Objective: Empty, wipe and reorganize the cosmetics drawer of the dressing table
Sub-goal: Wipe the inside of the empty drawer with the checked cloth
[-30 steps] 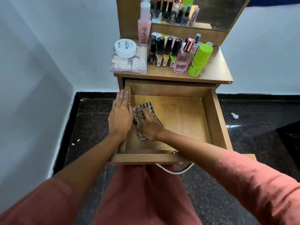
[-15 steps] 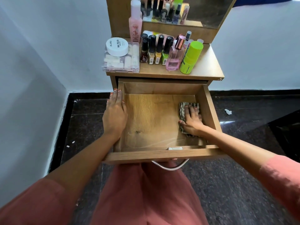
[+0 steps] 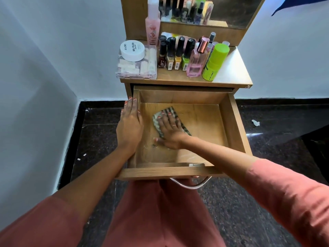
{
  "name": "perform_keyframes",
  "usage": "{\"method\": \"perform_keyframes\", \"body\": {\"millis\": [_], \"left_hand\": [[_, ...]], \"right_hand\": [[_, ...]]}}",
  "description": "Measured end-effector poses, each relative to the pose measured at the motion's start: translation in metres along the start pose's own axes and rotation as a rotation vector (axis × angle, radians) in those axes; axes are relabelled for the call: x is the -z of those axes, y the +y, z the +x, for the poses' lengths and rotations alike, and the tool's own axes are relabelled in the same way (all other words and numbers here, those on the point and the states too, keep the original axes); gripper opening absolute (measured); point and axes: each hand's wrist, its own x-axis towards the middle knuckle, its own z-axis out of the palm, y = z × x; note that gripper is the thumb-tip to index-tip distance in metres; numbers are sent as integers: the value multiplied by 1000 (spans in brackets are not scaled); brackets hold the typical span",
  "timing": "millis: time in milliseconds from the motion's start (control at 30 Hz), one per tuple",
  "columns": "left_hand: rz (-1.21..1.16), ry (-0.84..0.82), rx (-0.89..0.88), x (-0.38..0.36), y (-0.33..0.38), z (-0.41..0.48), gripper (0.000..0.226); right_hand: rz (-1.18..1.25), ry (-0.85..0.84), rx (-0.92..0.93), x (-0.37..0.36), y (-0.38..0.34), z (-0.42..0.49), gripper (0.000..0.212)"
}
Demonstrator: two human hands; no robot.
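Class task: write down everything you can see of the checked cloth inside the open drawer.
The small checked fabric cloth, dark and pale squares, looks soft and bunched into a rough pad. It lies flat on the floor of the open wooden drawer, in its left half, clear of the walls. The right hand presses it with straight, spread fingers, covering its middle; only its edges show.

Your right hand (image 3: pixel 170 134) has slid the cloth (image 3: pixel 168 120) back across the drawer (image 3: pixel 233 122) floor. Half a second ago it was by the right wall. Now it is near the left wall, close to your other hand.
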Motion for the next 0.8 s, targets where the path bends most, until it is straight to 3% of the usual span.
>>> {"method": "perform_keyframes", "body": {"millis": [133,300,500,567,800], "left_hand": [[4,-12,0,0,0,-1,46],[10,-5,-15,-1,-2,2,46],[5,-5,-16,0,-1,1,46],[2,-6,-21,0,0,1,46],[-9,-11,-5,0,-1,2,46]], "right_hand": [[-94,163,96,9,-4,28,64],[-178,284,63,12,-7,46,58],[-144,318,122,12,-8,40,54],[-94,300,180,10,-7,30,53],[-8,4,424,-2,-4,-8,40]]}}
